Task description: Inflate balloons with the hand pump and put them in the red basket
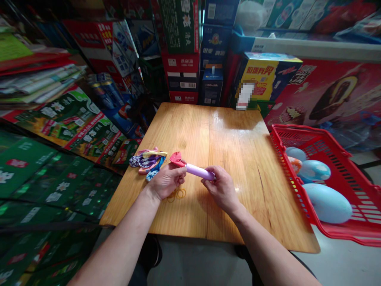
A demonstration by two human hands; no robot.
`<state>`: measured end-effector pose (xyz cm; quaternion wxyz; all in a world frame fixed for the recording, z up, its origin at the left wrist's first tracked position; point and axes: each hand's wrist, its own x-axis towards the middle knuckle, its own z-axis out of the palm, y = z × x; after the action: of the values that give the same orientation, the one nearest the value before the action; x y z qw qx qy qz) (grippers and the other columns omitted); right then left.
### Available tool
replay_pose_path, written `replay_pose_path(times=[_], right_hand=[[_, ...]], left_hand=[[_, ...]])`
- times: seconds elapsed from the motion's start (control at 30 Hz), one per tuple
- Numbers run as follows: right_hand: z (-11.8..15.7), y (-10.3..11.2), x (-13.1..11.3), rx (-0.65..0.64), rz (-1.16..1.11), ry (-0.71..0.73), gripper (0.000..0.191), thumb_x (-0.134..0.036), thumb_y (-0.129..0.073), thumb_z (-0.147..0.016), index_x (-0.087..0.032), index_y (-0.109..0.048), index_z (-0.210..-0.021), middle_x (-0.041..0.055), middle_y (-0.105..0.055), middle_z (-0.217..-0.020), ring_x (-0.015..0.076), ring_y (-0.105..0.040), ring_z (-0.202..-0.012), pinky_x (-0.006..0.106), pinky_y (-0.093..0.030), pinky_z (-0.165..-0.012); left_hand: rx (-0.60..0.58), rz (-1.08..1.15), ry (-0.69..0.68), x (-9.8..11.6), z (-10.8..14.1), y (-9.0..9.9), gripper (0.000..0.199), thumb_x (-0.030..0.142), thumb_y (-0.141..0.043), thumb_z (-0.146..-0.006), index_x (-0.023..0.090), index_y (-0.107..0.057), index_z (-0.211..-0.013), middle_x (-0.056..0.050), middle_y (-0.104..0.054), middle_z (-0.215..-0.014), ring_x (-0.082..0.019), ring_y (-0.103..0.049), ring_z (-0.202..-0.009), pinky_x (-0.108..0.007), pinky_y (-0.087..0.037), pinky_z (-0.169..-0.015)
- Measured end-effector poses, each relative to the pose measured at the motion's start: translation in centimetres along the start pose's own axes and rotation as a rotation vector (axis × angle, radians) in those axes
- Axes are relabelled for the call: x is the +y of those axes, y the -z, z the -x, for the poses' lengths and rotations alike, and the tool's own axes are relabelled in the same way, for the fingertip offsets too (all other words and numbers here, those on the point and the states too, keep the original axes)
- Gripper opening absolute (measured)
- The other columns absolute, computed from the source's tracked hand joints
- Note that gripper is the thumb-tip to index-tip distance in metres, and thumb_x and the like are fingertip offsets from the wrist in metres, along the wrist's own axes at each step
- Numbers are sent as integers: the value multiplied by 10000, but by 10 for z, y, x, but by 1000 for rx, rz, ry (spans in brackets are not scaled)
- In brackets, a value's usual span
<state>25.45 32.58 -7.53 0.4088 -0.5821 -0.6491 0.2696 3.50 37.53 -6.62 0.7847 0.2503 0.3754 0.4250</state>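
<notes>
Head view: left hand (165, 182) covers the joint between red balloon (177, 158) and purple tube (198, 171), so can't tell how they fit; right hand (222, 188) hides the tube's far end. Rubber bands (180, 194) below the left hand are partly covered. Basket (336, 231) right of the right hand is cut off at the frame edge; a pixelated patch (245, 95) beyond the hands is unreadable. Tube is smooth, plain, pale purple, tilted slightly down toward the right hand, held above the table (238, 159) between both hands; balloon is limp, bright red, uninflated. Left fingers pinch the balloon at the joint, right fingers close round the tube. Limp balloons (144, 159) left of the left hand: mixed colours, piled. Inflated balloons (329, 203) in basket, mostly light blue. Red cartons (181, 62) ahead read "U8"; green cartons (86, 137) left carry white Chinese characters, blurry.
</notes>
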Motion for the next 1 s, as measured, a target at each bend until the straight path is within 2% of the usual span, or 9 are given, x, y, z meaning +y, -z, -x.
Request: replay_pose_path(times=[0.2, 0.37, 0.47, 0.6, 0.83, 1.0], right_hand=[[-1, -1, 0, 6, -74, -83, 197, -204, -742, -823, -219, -711, -1017, 45, -706, -938, 205, -620, -809, 324, -467, -696], [-3, 0, 0, 0, -122, -113, 186, -223, -742, -821, -219, -720, -1005, 40, -709, -930, 195, -608, -788, 317, -456, -686], [-3, 0, 1, -31, -142, -118, 184, -226, -745, -823, -216, -726, -1005, 31, -696, -894, 192, -605, -779, 315, -450, -685], [-3, 0, 1, -55, -153, -115, 183, -231, -747, -828, -216, -729, -1010, 24, -688, -877, 191, -603, -774, 315, -449, -688], [-4, 2, 2, -51, -150, -86, 190, -197, -731, -818, -224, -718, -1005, 22, -688, -879, 183, -597, -752, 300, -442, -658], [-4, 1, 1, -33, -92, -47, 198, -186, -743, -823, -228, -716, -1014, 32, -699, -903, 194, -614, -779, 317, -463, -693]], left_hand=[[-30, 147, -8, -7, -1, 0, 339, 82, -912, -732, 156, -727, -1007, 8, -651, -792, -112, -657, -703, -194, -493, -579], [4, 225, 16, -8, -3, 1, 296, 74, -879, -771, 156, -736, -1016, 11, -658, -807, -113, -656, -701, -208, -497, -583], [-7, 223, 40, -7, -3, 1, 291, 59, -869, -770, 165, -734, -1005, 15, -641, -786, -107, -637, -678, -203, -480, -570], [-9, 201, -4, -4, -1, -1, 316, 52, -864, -759, 188, -727, -1009, 25, -624, -774, -93, -611, -652, -191, -461, -563], [-38, 42, -4, 1, 3, 1, 266, 63, -847, -763, 169, -735, -980, 14, -612, -727, -92, -597, -625, -179, -447, -546], [-15, 124, -20, -4, 0, 2, 213, 121, -872, -793, 164, -738, -952, 3, -648, -772, -108, -658, -674, -182, -484, -565]])
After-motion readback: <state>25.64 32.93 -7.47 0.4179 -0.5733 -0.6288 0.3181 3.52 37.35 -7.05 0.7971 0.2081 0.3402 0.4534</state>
